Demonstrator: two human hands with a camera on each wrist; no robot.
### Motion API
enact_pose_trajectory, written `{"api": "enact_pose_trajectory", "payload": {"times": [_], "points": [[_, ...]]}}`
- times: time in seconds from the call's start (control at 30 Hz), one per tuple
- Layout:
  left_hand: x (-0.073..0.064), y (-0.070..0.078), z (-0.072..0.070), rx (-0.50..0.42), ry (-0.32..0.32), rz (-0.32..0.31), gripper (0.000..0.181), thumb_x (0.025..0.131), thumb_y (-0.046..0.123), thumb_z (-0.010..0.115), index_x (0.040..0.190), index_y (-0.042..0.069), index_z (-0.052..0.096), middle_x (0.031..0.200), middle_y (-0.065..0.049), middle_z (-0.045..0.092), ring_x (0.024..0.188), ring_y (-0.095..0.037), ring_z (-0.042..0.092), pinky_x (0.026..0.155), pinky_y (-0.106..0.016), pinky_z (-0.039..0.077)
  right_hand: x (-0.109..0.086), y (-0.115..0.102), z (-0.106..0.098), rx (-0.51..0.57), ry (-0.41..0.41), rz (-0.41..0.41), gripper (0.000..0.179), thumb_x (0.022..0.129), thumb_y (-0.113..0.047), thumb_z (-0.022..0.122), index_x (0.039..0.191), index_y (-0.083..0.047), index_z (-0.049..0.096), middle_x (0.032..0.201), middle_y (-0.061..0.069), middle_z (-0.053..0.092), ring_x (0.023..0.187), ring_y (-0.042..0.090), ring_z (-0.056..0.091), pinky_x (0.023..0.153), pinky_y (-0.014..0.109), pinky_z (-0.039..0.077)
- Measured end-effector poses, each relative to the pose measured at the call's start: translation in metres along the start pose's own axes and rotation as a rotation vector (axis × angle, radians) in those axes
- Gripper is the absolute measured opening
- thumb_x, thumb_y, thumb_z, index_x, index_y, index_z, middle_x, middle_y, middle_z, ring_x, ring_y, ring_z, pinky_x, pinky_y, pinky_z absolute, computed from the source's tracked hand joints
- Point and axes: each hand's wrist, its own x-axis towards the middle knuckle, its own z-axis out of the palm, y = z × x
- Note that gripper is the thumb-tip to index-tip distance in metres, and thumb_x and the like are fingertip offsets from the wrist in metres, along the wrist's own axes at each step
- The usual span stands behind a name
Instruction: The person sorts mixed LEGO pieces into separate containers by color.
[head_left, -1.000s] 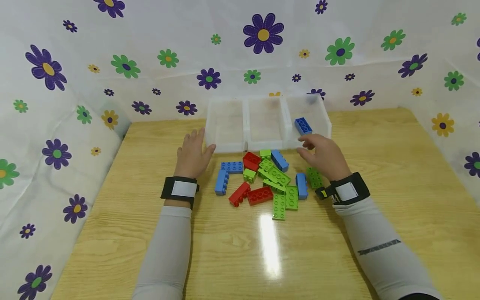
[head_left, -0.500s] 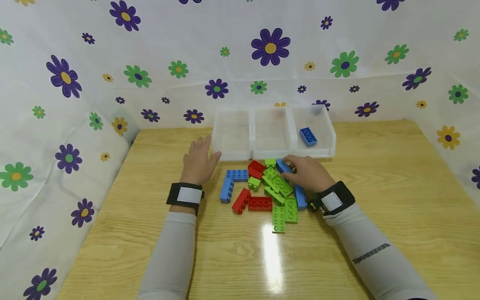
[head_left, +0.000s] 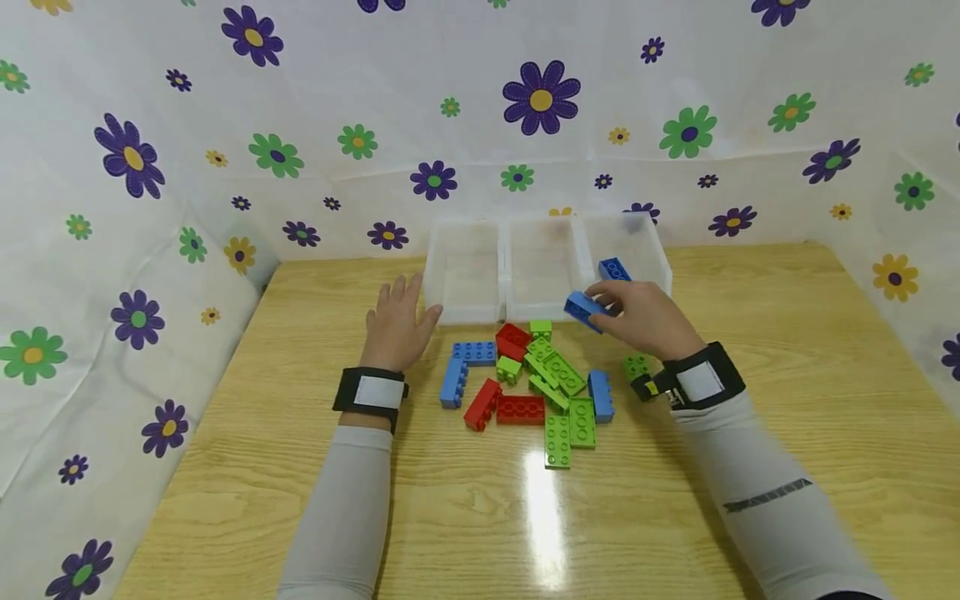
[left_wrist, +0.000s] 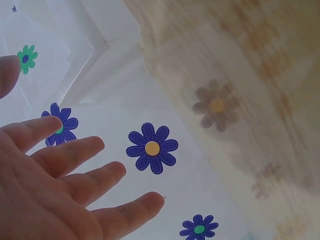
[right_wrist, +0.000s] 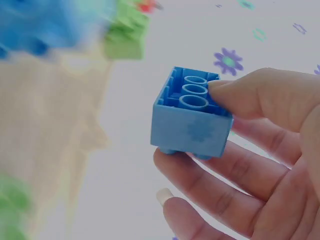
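Okay so from where I'm standing, a flowered cloth (head_left: 465, 50) hangs beyond both sets of fingertips, and a wooden table (head_left: 465, 517) runs under everything. Just ahead of the fingers is a see-through tray (head_left: 540, 314) with three compartments (could be three separate boxes, I can't tell). The loose pile of bricks (head_left: 562, 373) lies between the two hands, on the near side of the tray, which I'd guess keeps it all within easy reach.

The left hand (head_left: 393, 329) is beside the tray's left end, fingers spread wide and nothing in them. Looks like it's just parked out of the way, and I can't tell whether it touches the tray. The right hand (head_left: 648, 315) is the busy one: its fingers are narrowed in a pinch on a blue brick (right_wrist: 190, 131), thumb on the hollow side's rim, a fingertip under the studs. Probably gripped at one end because that's a handy edge to grab.

That brick is at the fingertips, by the tray's front wall. Another blue brick (head_left: 614, 268) lies just past those fingers, inside the right compartment.
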Motion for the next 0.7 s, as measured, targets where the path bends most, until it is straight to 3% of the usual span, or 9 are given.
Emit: {"api": "enact_pose_trajectory", "payload": {"times": [0.2,0.4,0.53,0.7], "points": [[0.0,-0.001,0.0,-0.02,-0.002,0.006,0.062,0.09,0.045,0.041,0.141,0.012,0.024,0.14,-0.019,0.024,0.127,-0.04,0.015,0.089,-0.066,0.02,0.008,0.007,-0.038,0.0,0.151,0.002,0.034,0.082,-0.028,0.063,0.112,-0.012,0.06,0.099,0.005,0.062,0.084,0.018,0.057,0.069,0.038,0.047],[0.001,-0.001,0.0,-0.023,0.01,0.003,0.063,0.09,0.046,0.041,0.141,0.014,0.024,0.141,-0.019,0.023,0.128,-0.04,0.014,0.09,-0.065,0.019,0.025,0.021,-0.052,-0.069,0.288,0.014,0.036,0.083,-0.029,0.061,0.113,-0.009,0.059,0.104,0.009,0.062,0.086,0.023,0.057,0.071,0.04,0.047],[0.001,-0.002,0.001,-0.023,0.014,0.001,0.063,0.089,0.046,0.042,0.14,0.013,0.025,0.141,-0.018,0.023,0.128,-0.04,0.015,0.091,-0.065,0.02,0.039,0.032,-0.049,-0.126,0.294,0.074,0.037,0.084,-0.024,0.06,0.116,-0.007,0.057,0.107,0.012,0.06,0.09,0.027,0.058,0.076,0.042,0.047],[0.001,-0.002,0.001,-0.019,0.015,0.003,0.063,0.089,0.045,0.043,0.14,0.013,0.025,0.141,-0.018,0.024,0.128,-0.04,0.014,0.09,-0.065,0.02,0.057,0.044,-0.035,-0.243,0.247,0.107,0.036,0.084,-0.023,0.061,0.115,-0.007,0.057,0.105,0.015,0.061,0.086,0.03,0.06,0.073,0.043,0.048]]}}
